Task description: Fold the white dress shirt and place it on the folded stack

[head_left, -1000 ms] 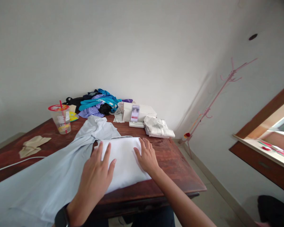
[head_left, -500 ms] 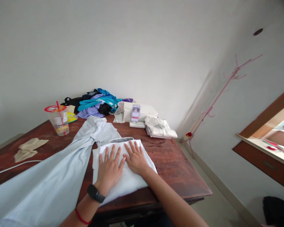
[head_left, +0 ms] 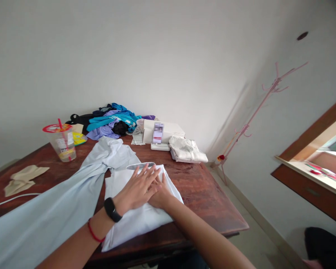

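A folded white garment (head_left: 134, 224) lies on the wooden table (head_left: 210, 194) in front of me, its collar-like opening at the far end. My left hand (head_left: 137, 188), with a black band on the wrist, is spread with its fingers stretched and partly covers my right hand (head_left: 159, 196). Under it, my right hand lies flat on the cloth; some of its fingers are hidden. Left of the folded garment stretches a long pale-blue garment (head_left: 58, 205), bunched at its far end.
A plastic cup (head_left: 64, 145) with a red straw stands at the left, near a beige cloth (head_left: 25, 179) and a white cable. Behind are a clothes heap (head_left: 112, 121), a white box (head_left: 170, 129) and folded white clothes (head_left: 187, 149). A pink coat rack (head_left: 257, 108) leans right.
My left hand has slid right across the garment and now overlaps my right hand; before, they lay side by side. The view has shifted slightly.
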`<act>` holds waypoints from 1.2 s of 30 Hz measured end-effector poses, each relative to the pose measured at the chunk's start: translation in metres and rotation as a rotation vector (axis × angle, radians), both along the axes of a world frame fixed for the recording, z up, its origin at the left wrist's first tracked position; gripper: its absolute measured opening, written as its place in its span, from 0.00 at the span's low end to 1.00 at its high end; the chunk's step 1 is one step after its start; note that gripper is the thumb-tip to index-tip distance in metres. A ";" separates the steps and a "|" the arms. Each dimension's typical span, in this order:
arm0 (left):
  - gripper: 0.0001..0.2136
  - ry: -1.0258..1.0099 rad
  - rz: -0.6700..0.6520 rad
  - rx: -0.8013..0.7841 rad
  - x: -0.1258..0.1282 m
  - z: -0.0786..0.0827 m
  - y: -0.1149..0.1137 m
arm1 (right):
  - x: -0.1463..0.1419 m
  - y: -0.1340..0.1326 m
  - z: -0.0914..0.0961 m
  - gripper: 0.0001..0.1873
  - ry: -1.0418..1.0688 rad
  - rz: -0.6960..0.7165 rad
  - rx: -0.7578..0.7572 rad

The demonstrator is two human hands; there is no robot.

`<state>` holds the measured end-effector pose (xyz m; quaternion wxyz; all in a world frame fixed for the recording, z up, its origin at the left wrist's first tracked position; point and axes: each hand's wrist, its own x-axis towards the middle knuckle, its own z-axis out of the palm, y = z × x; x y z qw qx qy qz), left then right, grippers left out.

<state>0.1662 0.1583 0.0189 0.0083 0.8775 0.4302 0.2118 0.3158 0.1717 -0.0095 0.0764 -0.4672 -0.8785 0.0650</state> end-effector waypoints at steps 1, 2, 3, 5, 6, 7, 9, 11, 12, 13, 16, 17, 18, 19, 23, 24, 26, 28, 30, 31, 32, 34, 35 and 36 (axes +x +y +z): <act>0.28 0.016 -0.055 -0.014 -0.002 0.000 0.005 | 0.000 0.001 0.000 0.38 0.009 0.006 -0.007; 0.29 0.024 -0.092 -0.023 -0.005 -0.002 0.011 | 0.000 0.001 0.000 0.38 0.019 0.013 -0.023; 0.29 0.024 -0.120 -0.027 -0.009 -0.006 0.016 | 0.000 0.001 0.000 0.37 0.029 0.021 -0.044; 0.27 0.016 -0.155 -0.040 -0.020 -0.015 0.024 | 0.000 0.002 0.001 0.36 0.036 0.031 -0.083; 0.26 0.014 -0.164 -0.053 -0.026 -0.020 0.028 | 0.001 0.002 0.003 0.35 0.036 0.030 -0.098; 0.26 0.017 -0.163 -0.072 -0.031 -0.024 0.031 | 0.001 0.002 0.004 0.35 0.036 0.029 -0.110; 0.25 0.029 -0.134 -0.118 -0.039 -0.029 0.035 | 0.003 0.003 0.008 0.36 0.047 0.040 -0.136; 0.26 0.028 -0.089 -0.139 -0.043 -0.031 0.036 | 0.007 0.007 0.013 0.38 0.069 0.074 -0.163; 0.26 0.020 -0.065 -0.131 -0.043 -0.032 0.036 | 0.011 0.010 0.015 0.38 0.084 0.100 -0.172; 0.26 0.010 -0.044 -0.113 -0.044 -0.033 0.035 | 0.015 0.013 0.017 0.36 0.103 0.128 -0.172; 0.26 -0.003 0.011 -0.049 -0.044 -0.037 0.034 | 0.031 0.029 0.017 0.27 0.231 0.140 -0.083; 0.26 0.002 0.022 -0.037 -0.045 -0.038 0.033 | 0.037 0.035 0.015 0.23 0.297 0.098 -0.035; 0.26 0.012 0.029 -0.032 -0.045 -0.038 0.033 | 0.042 0.041 0.011 0.19 0.368 0.034 0.009; 0.26 0.027 0.030 -0.034 -0.046 -0.038 0.033 | 0.047 0.047 0.006 0.17 0.437 -0.037 0.035; 0.27 0.075 0.013 -0.058 -0.049 -0.035 0.033 | 0.060 0.063 -0.012 0.12 0.611 -0.176 -0.003; 0.27 0.080 0.009 -0.060 -0.049 -0.034 0.033 | 0.062 0.065 -0.015 0.12 0.637 -0.189 -0.020; 0.27 0.092 0.004 -0.060 -0.048 -0.032 0.033 | 0.064 0.068 -0.019 0.13 0.678 -0.227 -0.042; 0.26 0.099 0.024 -0.049 -0.047 -0.030 0.032 | 0.066 0.069 -0.020 0.15 0.704 -0.289 -0.054; 0.24 0.093 0.076 -0.016 -0.046 -0.027 0.031 | 0.067 0.070 -0.020 0.17 0.703 -0.342 -0.051; 0.22 0.086 0.113 0.008 -0.047 -0.026 0.031 | 0.068 0.070 -0.020 0.18 0.697 -0.358 -0.046; 0.21 0.079 0.155 0.037 -0.047 -0.025 0.032 | 0.068 0.071 -0.020 0.19 0.690 -0.364 -0.044; 0.21 0.062 0.253 0.092 -0.051 -0.025 0.034 | 0.069 0.071 -0.019 0.18 0.686 -0.352 -0.050; 0.22 0.049 0.301 0.110 -0.053 -0.026 0.037 | 0.070 0.072 -0.018 0.18 0.687 -0.343 -0.056; 0.24 0.034 0.339 0.117 -0.056 -0.027 0.039 | 0.071 0.072 -0.018 0.17 0.689 -0.334 -0.063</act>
